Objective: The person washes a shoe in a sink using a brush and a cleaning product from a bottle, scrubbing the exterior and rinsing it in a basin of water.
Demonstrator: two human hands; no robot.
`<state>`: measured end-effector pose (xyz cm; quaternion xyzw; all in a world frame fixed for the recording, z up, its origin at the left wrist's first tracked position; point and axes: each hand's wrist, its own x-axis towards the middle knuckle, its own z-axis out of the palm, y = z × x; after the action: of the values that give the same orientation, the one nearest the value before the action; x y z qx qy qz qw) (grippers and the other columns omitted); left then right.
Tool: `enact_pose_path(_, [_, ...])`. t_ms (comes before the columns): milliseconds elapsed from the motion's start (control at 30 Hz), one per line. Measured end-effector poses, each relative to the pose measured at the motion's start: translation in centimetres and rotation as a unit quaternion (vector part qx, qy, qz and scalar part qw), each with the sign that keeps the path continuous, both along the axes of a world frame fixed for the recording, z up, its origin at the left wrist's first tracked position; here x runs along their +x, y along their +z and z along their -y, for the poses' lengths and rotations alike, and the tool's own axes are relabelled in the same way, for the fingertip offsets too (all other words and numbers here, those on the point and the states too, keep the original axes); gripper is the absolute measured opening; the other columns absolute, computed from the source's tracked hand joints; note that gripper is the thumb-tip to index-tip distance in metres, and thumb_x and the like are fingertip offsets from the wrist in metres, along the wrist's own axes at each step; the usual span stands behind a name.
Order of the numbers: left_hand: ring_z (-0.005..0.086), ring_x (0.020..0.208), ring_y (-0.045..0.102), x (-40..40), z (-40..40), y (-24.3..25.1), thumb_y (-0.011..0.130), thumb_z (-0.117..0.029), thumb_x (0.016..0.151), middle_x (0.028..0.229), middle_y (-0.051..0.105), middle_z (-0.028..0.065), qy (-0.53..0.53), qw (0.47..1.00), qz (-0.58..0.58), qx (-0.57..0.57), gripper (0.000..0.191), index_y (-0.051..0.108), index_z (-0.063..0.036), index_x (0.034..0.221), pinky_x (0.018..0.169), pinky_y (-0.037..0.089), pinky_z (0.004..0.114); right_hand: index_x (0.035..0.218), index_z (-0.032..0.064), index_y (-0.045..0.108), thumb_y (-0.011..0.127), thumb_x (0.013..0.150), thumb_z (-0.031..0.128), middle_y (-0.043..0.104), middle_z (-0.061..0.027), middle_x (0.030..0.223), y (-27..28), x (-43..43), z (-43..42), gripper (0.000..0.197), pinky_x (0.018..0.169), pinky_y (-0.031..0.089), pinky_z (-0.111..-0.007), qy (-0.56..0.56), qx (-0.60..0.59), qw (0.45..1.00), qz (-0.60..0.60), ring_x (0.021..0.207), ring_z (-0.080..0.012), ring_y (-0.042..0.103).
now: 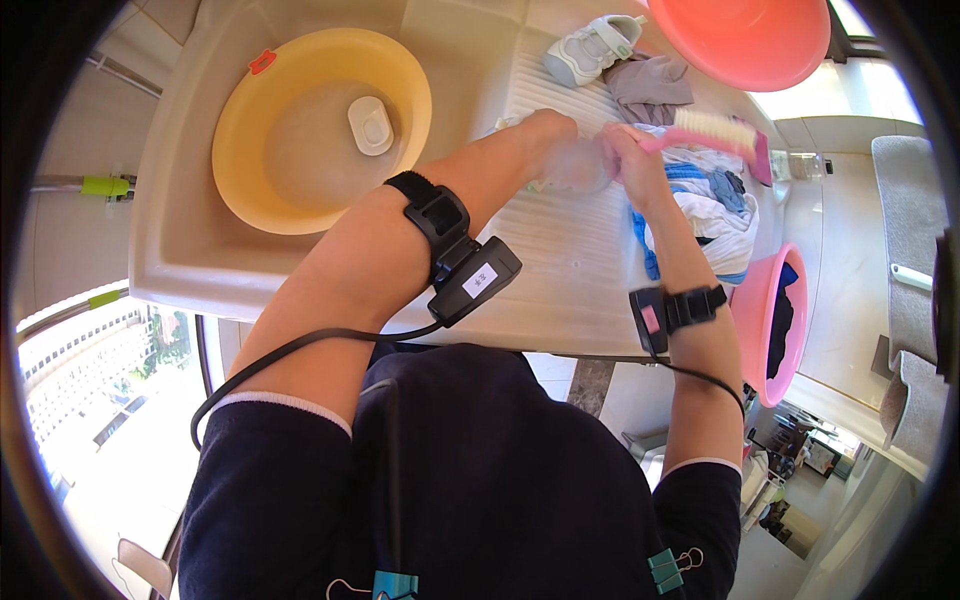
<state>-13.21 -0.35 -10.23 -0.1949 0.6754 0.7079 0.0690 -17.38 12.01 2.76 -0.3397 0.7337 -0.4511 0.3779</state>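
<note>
Over the ribbed washboard (577, 240) of a laundry sink, my left hand (551, 131) is closed on a pale item that is mostly hidden under the hand and blurred; it looks like a shoe, but I cannot tell surely. My right hand (634, 154), at its right, grips the pink handle of a scrub brush (709, 135), whose pale bristles face up and away. Just behind the hands, a light grey shoe (592, 51) lies beside a grey cloth (651, 84). White and blue clothes (720, 225) are heaped right of my right hand.
In the basin at left stands a yellow tub (247, 180) with water and a white soap dish (370, 126). A coral basin (750, 37) is at the back right. A pink bucket (791, 360) with dark cloth stands right of the sink. A clear bottle (801, 166) lies beyond the clothes.
</note>
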Motion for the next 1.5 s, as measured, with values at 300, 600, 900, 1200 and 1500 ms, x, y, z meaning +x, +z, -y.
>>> enact_pose_path(300, [0.0222, 0.077, 0.055, 1.7, -0.4, 4.0, 0.046, -0.007, 0.081, 0.091, 0.057, 0.0155, -0.003, 0.998, 0.028, -0.051, 0.019, 0.057, 0.0044, 0.093, 0.06, 0.044, 0.039, 0.056, 0.0043, 0.044, 0.044, 0.086, 0.022, 0.052, -0.0055, 0.065, 0.5, 0.7, -0.1, 0.035, 0.046, 0.03, -0.022, 0.013, 0.011, 1.0, -0.026, 0.048, -0.0084, 0.038])
enact_pose_path(600, [0.0207, 0.069, 0.052, 1.6, -0.5, 4.6, 0.047, -0.006, 0.079, 0.084, 0.057, 0.0147, -0.018, 0.995, 0.02, -0.096, 0.018, 0.057, 0.0047, 0.089, 0.052, 0.041, 0.038, 0.053, 0.0088, 0.04, 0.045, 0.085, 0.018, 0.039, -0.0009, 0.051, 0.6, 1.1, -0.4, 0.034, 0.041, 0.022, -0.023, -0.02, -0.01, 1.0, 0.02, 0.044, -0.008, 0.033])
enact_pose_path(900, [0.0198, 0.063, 0.051, 2.4, -0.4, 4.5, 0.047, -0.006, 0.077, 0.08, 0.056, 0.014, 0.032, 0.997, 0.033, -0.068, 0.017, 0.057, 0.0049, 0.085, 0.047, 0.039, 0.038, 0.056, 0.007, 0.043, 0.046, 0.084, 0.019, 0.052, -0.0062, 0.063, -0.2, 1.6, -1.5, 0.031, 0.043, 0.029, -0.022, -0.017, 0.008, 1.0, 0.011, 0.048, -0.0078, 0.038])
enact_pose_path(1200, [0.0217, 0.067, 0.055, 3.3, -0.7, 5.3, 0.048, -0.004, 0.076, 0.083, 0.058, 0.0156, -0.003, 0.997, 0.024, -0.079, 0.018, 0.058, 0.0068, 0.086, 0.05, 0.041, 0.039, 0.055, 0.0079, 0.041, 0.045, 0.084, 0.02, 0.051, -0.0054, 0.061, 0.8, 1.9, -0.5, 0.031, 0.04, 0.027, -0.023, -0.032, 0.04, 0.998, 0.02, 0.045, -0.0082, 0.037])
enact_pose_path(1500, [0.0238, 0.073, 0.057, 5.2, -0.9, 8.8, 0.048, -0.004, 0.077, 0.088, 0.058, 0.0173, -0.018, 0.995, -0.028, -0.095, 0.019, 0.057, 0.0095, 0.087, 0.056, 0.044, 0.039, 0.054, 0.0082, 0.042, 0.048, 0.081, 0.022, 0.052, -0.0054, 0.062, 0.4, 0.7, -0.2, 0.031, 0.039, 0.026, -0.024, -0.04, 0.054, 0.997, 0.037, 0.043, -0.0089, 0.038])
